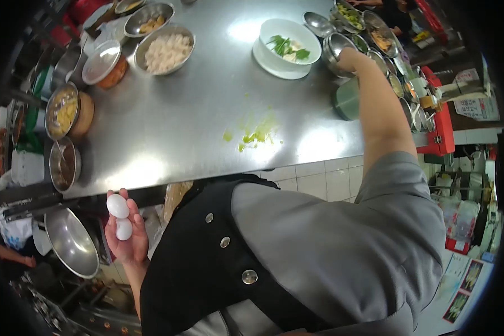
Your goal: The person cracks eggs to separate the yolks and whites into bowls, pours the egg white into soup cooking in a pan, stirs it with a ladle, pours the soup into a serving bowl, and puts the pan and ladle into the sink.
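Two white eggs, one (117, 206) by the fingertips and the other (124, 229) lower in the palm, rest in my left hand (133, 242). That hand is turned palm up near the front left edge of the table, its fingers curled around them. My right hand (350, 59) reaches far out to the right and grips the rim of a metal bowl (334, 47) that seems to sit in a stack; some fingers are hidden. Left of it, a white bowl (285, 27) with green leaves and pale bits sits on a white plate (261, 66).
Yellow-green liquid (259, 132) is spilled on the steel table (185, 123). A green container (348, 101) stands below my right forearm. Along the left edge are a bowl of pale chunks (189, 53), a lidded tub (102, 60) and a sauce bowl (65, 165). Ingredient bowls crowd the far right.
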A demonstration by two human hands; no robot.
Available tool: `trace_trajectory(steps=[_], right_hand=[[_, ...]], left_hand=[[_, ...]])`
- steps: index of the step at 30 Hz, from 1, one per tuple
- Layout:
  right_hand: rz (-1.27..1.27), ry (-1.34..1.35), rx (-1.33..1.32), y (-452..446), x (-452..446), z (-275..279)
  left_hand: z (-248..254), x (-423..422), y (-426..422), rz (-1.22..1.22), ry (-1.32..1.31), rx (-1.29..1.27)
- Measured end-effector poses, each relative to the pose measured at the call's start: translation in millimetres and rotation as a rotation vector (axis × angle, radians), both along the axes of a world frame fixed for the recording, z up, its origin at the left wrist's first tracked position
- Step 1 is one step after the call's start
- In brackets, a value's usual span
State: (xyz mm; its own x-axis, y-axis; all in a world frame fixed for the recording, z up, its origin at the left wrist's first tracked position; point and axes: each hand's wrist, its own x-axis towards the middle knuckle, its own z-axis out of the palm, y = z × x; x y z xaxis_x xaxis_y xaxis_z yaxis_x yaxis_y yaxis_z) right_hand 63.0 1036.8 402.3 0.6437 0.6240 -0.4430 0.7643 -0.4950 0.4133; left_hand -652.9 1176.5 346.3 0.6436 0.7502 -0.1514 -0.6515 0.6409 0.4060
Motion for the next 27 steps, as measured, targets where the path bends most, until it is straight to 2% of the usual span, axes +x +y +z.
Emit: trace_trajectory(steps=[2,3,4,6,9,12,14,16,18,19,20,22,24,27], right_hand=[[0.005,0.038,0.076,-4,4,11],[0.133,0.042,0.016,-4,13,14],[0.087,0.071,0.124,-5,2,31],[0.03,-0.018,0.408,-14,34,27],[-0.245,-0.187,1.133,-19,51,29],[-0.222,0.214,1.389,-25,-38,86],[-0.031,0.267,1.241,-42,-119,101],[0.081,0.096,1.158,-66,-219,91],[0.17,0.243,1.166,-96,-268,52],[0.19,0.224,1.141,-108,-288,31],[0.209,0.206,1.113,-117,-301,11],[0.327,0.115,0.864,-128,-306,-20],[0.384,0.034,0.821,-135,-292,-55],[0.354,-0.045,0.881,-143,-302,-53]], left_hand=[[5,-9,-9,0.023,0.074,0.022],[5,-13,-14,0.037,0.093,0.03],[5,-17,-20,0.051,0.111,0.04],[6,-24,-29,0.07,0.123,0.03],[5,-32,-41,0.08,0.131,-0.017],[-1,-42,-56,0.065,0.185,-0.014],[-11,-50,-66,0.046,0.222,0.012],[-19,-53,-75,0.02,0.301,0.004],[-29,-54,-83,-0.026,0.389,0.034],[-37,-51,-85,-0.055,0.439,0.069],[-41,-48,-87,-0.084,0.489,0.104],[-45,-33,-88,-0.183,0.488,0.207],[-44,-8,-91,-0.284,0.505,0.241],[-36,34,-105,-0.41,0.539,0.288]])
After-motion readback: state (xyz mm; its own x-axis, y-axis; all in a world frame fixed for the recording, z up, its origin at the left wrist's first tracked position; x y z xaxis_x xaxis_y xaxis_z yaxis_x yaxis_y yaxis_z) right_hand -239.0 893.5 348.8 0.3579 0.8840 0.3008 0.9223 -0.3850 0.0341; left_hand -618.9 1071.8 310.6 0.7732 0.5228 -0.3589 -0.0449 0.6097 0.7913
